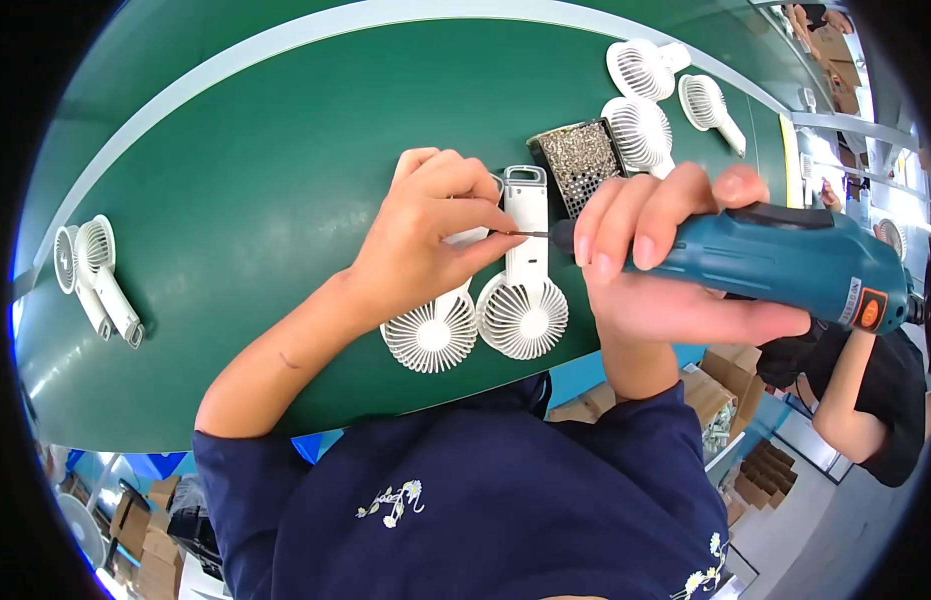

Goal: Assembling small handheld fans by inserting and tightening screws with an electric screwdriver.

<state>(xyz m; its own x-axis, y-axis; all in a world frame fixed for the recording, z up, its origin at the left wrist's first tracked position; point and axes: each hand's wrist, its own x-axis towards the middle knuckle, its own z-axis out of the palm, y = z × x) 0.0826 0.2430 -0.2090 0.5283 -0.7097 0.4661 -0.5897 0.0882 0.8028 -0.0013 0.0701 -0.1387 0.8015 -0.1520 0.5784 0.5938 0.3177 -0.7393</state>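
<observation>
My right hand is wrapped round a teal electric screwdriver, its thin bit pointing left. At the bit's tip, the thumb and fingers of my left hand are pinched together; whatever they hold there is too small to make out. Under the bit lies a white handheld fan, handle away from me and round slatted head towards me. A second white fan lies beside it on the left, its handle mostly hidden by my left hand. Behind my right hand stands a black tray of small metallic pieces.
The green table has a pale raised rim at its far side. Two white fans lie at the left, and several more at the far right. Beyond the right edge a person in black is close by. Cardboard boxes stand below.
</observation>
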